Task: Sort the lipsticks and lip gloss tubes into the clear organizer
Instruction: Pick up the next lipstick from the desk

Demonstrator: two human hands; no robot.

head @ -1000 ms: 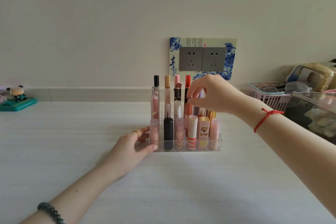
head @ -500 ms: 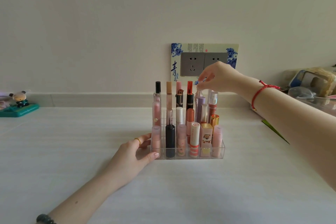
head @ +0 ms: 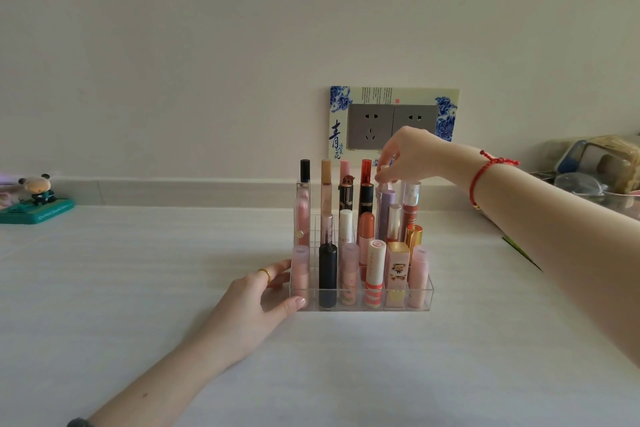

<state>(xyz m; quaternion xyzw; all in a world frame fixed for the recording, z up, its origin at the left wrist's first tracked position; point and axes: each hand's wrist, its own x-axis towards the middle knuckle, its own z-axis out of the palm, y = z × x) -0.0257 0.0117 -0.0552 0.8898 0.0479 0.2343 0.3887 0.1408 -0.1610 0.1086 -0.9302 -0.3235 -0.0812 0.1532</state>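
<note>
Indistinct pale tube (head: 383, 193) under right hand (head: 412, 156)

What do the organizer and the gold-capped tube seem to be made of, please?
Organizer: clear hard plastic, probably acrylic; the tubes show through its glossy walls. Gold cap: shiny metal or metallised plastic; it glints, but which cannot be told.

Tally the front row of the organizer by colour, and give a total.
Pink tubes: 4
Black tube: 1
White-and-coral striped tube: 1
Total: 6
</note>
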